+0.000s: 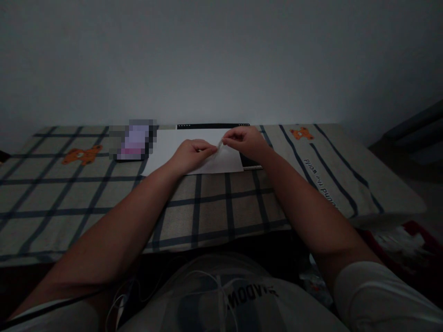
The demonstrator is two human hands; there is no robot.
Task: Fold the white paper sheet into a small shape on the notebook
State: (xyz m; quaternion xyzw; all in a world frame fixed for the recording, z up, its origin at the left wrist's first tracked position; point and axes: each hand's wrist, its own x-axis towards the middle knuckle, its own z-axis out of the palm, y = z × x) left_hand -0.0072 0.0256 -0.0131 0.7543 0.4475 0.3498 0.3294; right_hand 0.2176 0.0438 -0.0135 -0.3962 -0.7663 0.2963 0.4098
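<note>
Over a white sheet of paper [166, 145], both hands meet near its right part. My left hand [192, 154] is closed in a pinch, its thumb and fingertips on one end of a thin pale strip [220, 144]. My right hand [247, 140] pinches the strip's upper end between thumb and forefinger. Whether the strip is loose or joined to the sheet I cannot tell in the dim light. Beneath the paper lies a dark, flat board [248, 159], showing along the back and at the right.
A phone [134, 140], blurred by pixels, rests left of the paper. The checked tablecloth [211, 193] with bear prints covers the table, which meets a grey wall [221, 60] behind. A white cable [119, 299] hangs by my body. Below right is a red container [420, 235] with pale wrappings.
</note>
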